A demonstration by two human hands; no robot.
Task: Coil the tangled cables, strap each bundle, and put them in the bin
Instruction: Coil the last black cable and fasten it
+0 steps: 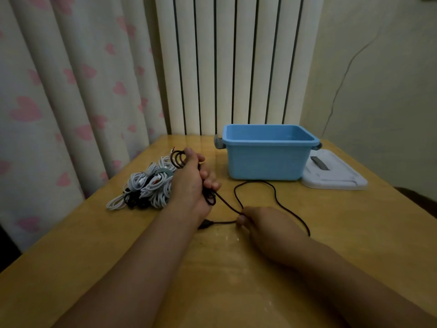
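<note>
Loops stack in my left hand (194, 178), its grip closed round the black cable (255, 183); right hand (262, 221) pinches the slack to feed another turn.

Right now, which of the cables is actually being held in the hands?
The black cable: the left hand grips its coiled part, the right hand pinches its loose length. The other cables lie untouched in a pile.

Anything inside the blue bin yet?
No cables show inside the blue bin: only bare blue inner walls are visible. Its floor is hidden behind the near wall, so something lying low cannot be ruled out.
</note>
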